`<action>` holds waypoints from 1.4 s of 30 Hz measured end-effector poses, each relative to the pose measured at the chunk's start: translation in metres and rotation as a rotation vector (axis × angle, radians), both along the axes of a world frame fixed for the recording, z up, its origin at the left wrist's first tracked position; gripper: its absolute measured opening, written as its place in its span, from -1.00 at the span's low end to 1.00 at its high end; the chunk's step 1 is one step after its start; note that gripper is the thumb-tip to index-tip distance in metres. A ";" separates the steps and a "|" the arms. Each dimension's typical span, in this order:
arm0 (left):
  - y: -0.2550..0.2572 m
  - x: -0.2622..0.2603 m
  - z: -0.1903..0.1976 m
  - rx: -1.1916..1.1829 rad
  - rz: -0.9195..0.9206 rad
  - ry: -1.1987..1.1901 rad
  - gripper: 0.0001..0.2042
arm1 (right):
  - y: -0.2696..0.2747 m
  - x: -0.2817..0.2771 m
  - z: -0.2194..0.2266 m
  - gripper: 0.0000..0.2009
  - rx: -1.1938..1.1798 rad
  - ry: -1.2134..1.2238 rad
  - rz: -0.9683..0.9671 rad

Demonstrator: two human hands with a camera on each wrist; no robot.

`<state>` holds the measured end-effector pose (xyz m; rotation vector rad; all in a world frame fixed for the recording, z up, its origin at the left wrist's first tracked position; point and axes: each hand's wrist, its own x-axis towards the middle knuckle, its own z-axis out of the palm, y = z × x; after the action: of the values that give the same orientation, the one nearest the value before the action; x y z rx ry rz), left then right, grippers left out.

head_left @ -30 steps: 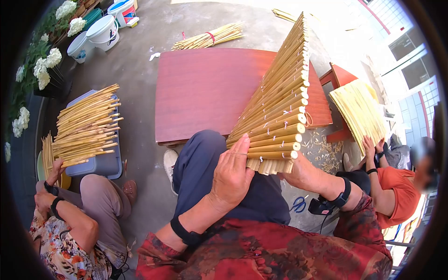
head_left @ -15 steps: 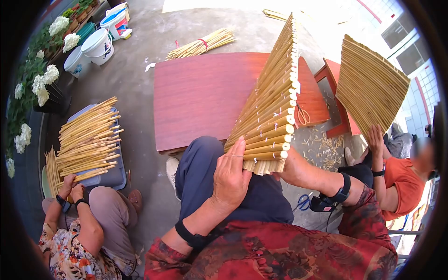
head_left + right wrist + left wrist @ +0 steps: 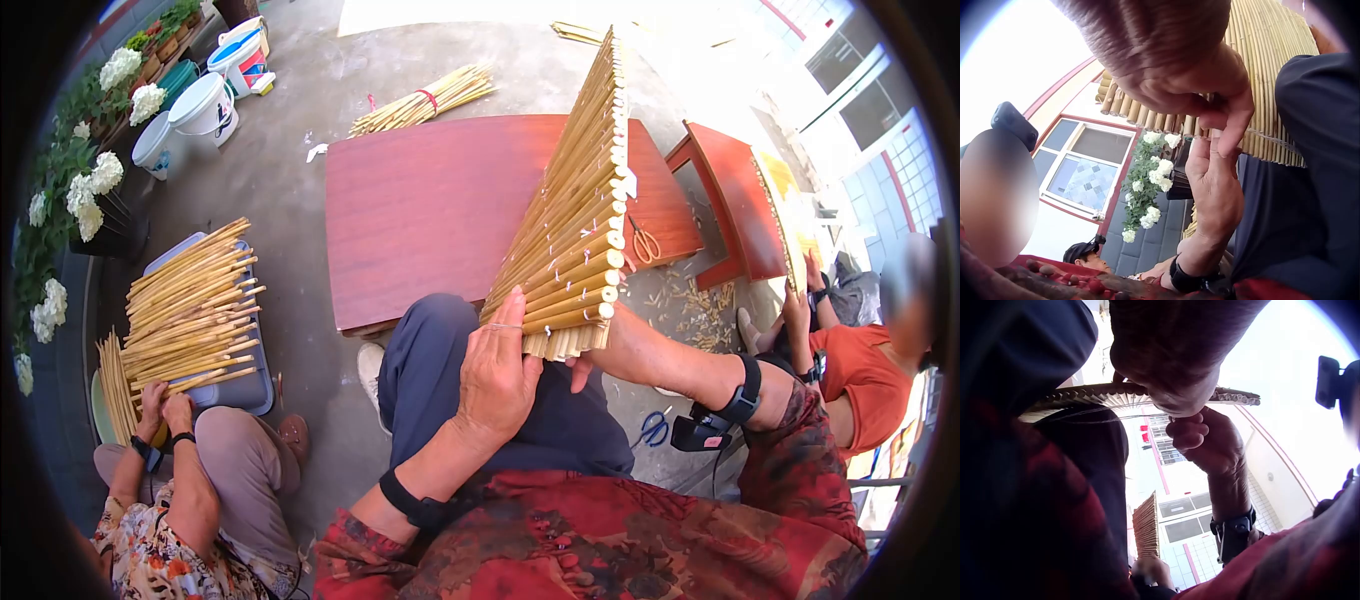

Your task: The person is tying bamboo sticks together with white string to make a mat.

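Note:
A mat of tied reed stalks [image 3: 560, 225] stands tilted up over my lap, its cut ends along the right edge. My left hand [image 3: 497, 380] grips its lower edge, straight fingers on the outer face and thumb at the border; a thin thread [image 3: 507, 325] crosses those fingers. Behind and below the mat is my right hand [image 3: 1213, 447], mostly hidden in the head view. Its curled fingers pinch the thread close to the left fingertips, as both wrist views show. Strands of the thread run along the mat's underside in the left wrist view.
A red-brown table [image 3: 420, 220] stands ahead, with orange-handled scissors [image 3: 645, 243] at its right. Blue-handled scissors [image 3: 655, 428] and reed scraps [image 3: 690, 305] lie on the floor. Left, a person sits by reed stalks [image 3: 190, 310] on a tray; right, another holds a reed mat [image 3: 775, 215].
My right hand has shifted lower, its fingertips now showing below the mat's edge. My left hand keeps its grip. The person at right raised their mat, then turned it edge-on.

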<state>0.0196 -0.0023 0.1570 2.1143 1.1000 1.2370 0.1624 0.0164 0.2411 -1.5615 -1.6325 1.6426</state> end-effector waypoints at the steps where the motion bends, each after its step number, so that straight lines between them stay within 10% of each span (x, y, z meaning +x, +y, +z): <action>1: 0.000 0.001 0.000 0.015 -0.006 0.001 -0.39 | 0.000 -0.002 0.001 -0.78 -0.019 0.008 -0.021; 10: 0.000 0.001 -0.012 0.082 -0.037 0.054 -0.40 | 0.006 0.018 0.016 -0.73 0.043 -0.188 -0.059; 15: -0.004 0.016 -0.016 0.078 -0.011 0.106 -0.40 | 0.018 0.062 0.035 -0.52 0.112 0.476 -0.637; 19: -0.003 0.019 -0.018 0.230 -0.004 0.171 -0.43 | 0.007 0.040 0.043 -0.56 0.275 0.278 -0.539; 28: 0.021 0.004 0.023 0.458 0.050 0.382 -0.48 | 0.002 0.061 0.042 -0.71 0.263 0.798 -0.660; 39: 0.037 -0.063 -0.059 0.182 0.142 0.571 -0.48 | 0.043 0.028 -0.135 -0.67 -0.058 1.113 -0.948; 42: 0.020 -0.065 -0.065 0.040 0.270 0.211 -0.57 | 0.055 0.032 -0.167 -0.71 -0.079 1.013 -0.949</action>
<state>-0.0456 0.0180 0.0921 2.2210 1.5050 1.1784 0.1945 0.0715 0.0742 -0.9378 -0.2272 1.4789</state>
